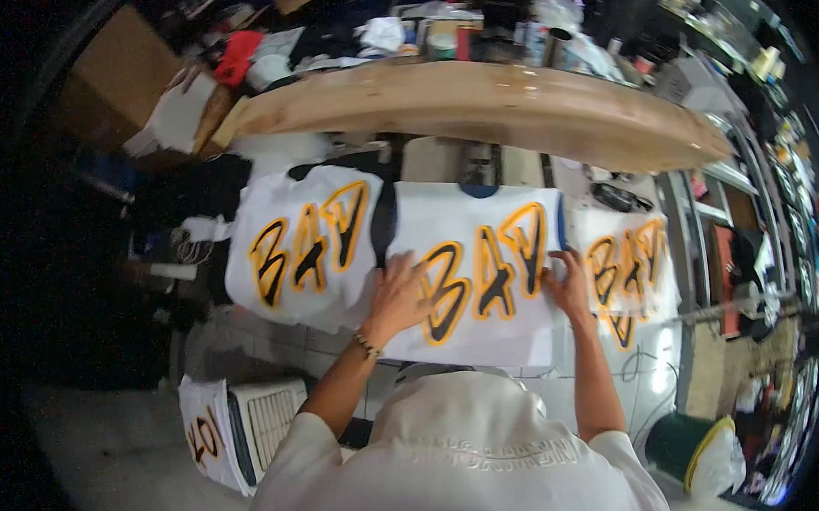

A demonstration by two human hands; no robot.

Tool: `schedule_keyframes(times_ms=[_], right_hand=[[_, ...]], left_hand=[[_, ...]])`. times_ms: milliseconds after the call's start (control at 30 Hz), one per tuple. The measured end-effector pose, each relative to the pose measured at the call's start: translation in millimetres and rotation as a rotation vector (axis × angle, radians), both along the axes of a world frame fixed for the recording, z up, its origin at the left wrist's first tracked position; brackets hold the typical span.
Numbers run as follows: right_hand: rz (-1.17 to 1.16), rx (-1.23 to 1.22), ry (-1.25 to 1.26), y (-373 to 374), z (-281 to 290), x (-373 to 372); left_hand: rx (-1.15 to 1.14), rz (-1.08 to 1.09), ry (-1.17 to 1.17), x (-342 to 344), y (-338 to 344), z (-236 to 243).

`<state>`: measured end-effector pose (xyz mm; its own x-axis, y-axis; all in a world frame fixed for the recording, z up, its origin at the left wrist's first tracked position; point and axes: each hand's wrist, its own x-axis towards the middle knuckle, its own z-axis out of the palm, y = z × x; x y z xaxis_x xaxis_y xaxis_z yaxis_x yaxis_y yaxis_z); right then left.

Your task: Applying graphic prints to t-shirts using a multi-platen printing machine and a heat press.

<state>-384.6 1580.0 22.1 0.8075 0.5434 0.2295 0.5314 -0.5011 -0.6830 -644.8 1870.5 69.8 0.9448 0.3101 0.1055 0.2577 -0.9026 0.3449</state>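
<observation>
A white sheet (514,338) with black lettering outlined in orange lies in front of me over dark blue fabric (480,190), which shows along its top and right edges. My left hand (400,288) rests flat on the sheet's left edge, fingers spread, a beaded bracelet on the wrist. At the right edge, my right hand (568,287) touches the sheet with thumb and fingers apart. To the left lies a similar printed white sheet (311,191) on black fabric. On the right is a clear film (623,223) with the same kind of lettering.
A long curved tan board (476,97) spans the bench behind the sheets. Cardboard boxes (118,76) stand at the far left. A slatted white crate (272,417) with a printed sheet (211,428) against it stands lower left. A green bin (678,446) stands lower right.
</observation>
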Motion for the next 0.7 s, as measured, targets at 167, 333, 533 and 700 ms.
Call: schedule_keyframes(times_ms=[167,333,533,700], right_hand=[[-0.005,-0.027,0.004,-1,7,-3],[-0.009,-0.073,0.001,-1,13,-9],[-0.036,-0.105,0.02,-7,13,-6],[-0.02,-0.075,-0.021,7,17,-10]], left_hand=[[0.021,0.026,-0.047,-5,-5,-16],[-0.013,0.045,-0.094,-12,-8,-25],[-0.061,0.045,-0.134,-11,-8,-35],[-0.078,0.056,-0.1,-12,-2,-21]])
